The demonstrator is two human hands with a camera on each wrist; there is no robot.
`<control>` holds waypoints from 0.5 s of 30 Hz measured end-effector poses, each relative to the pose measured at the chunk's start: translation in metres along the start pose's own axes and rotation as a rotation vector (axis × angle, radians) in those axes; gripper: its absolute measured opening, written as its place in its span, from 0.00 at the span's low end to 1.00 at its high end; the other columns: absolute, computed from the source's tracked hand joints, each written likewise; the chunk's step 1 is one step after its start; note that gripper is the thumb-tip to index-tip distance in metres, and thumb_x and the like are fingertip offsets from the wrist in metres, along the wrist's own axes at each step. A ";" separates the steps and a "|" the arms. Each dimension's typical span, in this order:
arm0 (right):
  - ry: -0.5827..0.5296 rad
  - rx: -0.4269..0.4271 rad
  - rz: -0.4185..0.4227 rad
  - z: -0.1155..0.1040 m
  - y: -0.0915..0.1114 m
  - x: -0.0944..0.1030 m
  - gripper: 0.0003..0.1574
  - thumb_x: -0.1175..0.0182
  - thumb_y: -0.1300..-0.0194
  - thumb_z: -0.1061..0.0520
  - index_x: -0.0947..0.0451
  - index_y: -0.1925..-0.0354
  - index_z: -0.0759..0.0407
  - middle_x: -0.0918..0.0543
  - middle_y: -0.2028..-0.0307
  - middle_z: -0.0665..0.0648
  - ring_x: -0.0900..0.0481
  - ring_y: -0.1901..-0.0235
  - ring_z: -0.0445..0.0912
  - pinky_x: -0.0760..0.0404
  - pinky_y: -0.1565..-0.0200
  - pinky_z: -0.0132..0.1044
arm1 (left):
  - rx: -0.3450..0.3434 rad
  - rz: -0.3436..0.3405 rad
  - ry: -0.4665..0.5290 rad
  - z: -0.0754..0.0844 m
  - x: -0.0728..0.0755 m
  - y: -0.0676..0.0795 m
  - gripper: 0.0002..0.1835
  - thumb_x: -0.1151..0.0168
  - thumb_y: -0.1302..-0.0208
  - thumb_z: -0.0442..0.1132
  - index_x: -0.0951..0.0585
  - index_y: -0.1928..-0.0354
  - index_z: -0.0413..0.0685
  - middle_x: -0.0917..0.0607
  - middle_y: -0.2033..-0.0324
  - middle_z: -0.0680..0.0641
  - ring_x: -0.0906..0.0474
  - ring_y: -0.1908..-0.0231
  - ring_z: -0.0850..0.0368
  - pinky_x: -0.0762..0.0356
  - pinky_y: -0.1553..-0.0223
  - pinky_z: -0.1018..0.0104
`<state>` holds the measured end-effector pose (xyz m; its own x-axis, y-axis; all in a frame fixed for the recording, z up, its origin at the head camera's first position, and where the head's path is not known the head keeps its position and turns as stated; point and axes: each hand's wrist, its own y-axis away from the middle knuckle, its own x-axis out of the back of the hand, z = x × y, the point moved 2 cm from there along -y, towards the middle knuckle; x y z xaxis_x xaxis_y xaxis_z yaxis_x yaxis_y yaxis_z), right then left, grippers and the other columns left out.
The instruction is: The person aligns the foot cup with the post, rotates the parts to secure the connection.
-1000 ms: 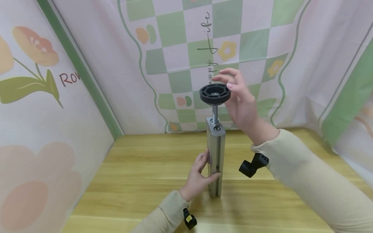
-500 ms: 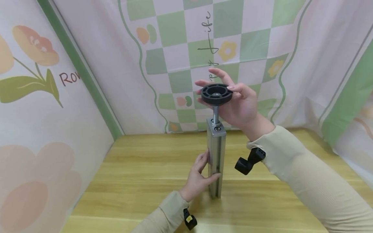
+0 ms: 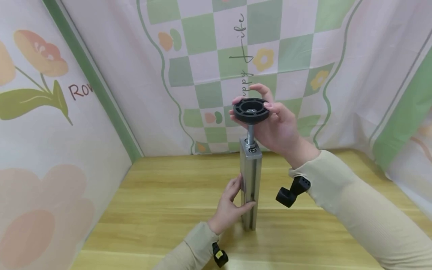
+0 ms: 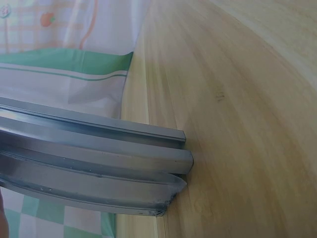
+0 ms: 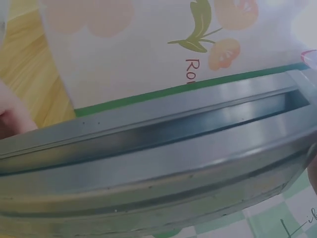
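An aluminium profile (image 3: 250,183) stands upright on the wooden table in the head view. A threaded stud (image 3: 250,135) with a nut rises from its end plate and carries a round black levelling foot (image 3: 251,117). My left hand (image 3: 227,210) grips the lower part of the profile, thumb across the near face. At the top, my right hand (image 3: 281,129) holds the foot by its rim, thumb on the upper edge and fingers partly hidden behind the far side. The left wrist view shows the profile's lower end (image 4: 99,153) against the tabletop; the right wrist view shows its slotted side (image 5: 158,144).
The wooden table (image 3: 162,187) runs back to a printed curtain (image 3: 263,22) with green checks. Another patterned cloth panel (image 3: 50,150) borders the left side. A black camera mount (image 3: 293,191) hangs from the right cuff, and another (image 3: 220,255) from the left.
My right hand's fingers have reached leftward behind the black foot, then drawn in around its rim. The left hand and the profile stay in place.
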<state>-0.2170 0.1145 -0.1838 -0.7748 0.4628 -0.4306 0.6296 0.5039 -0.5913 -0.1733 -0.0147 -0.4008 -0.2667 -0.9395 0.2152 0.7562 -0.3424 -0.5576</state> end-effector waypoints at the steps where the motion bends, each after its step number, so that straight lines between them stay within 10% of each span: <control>1: 0.020 0.009 0.007 -0.001 0.001 -0.001 0.25 0.46 0.41 0.59 0.38 0.46 0.47 0.28 0.50 0.62 0.27 0.50 0.54 0.29 0.40 0.41 | -0.004 -0.002 0.000 0.000 0.000 0.000 0.49 0.33 0.46 0.26 0.50 0.27 0.53 0.33 0.40 0.37 0.33 0.44 0.60 0.39 0.32 0.57; 15: 0.296 0.151 0.097 -0.003 0.004 0.001 0.17 0.47 0.36 0.61 0.40 0.51 0.50 0.23 0.51 0.57 0.26 0.50 0.48 0.25 0.47 0.33 | -0.018 -0.003 0.016 -0.002 0.000 0.001 0.50 0.34 0.46 0.25 0.51 0.26 0.55 0.34 0.40 0.36 0.34 0.44 0.61 0.41 0.32 0.56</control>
<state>-0.2147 0.1190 -0.1848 -0.6481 0.7058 -0.2862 0.6667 0.3442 -0.6611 -0.1735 -0.0146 -0.4027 -0.2790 -0.9384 0.2040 0.7447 -0.3455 -0.5709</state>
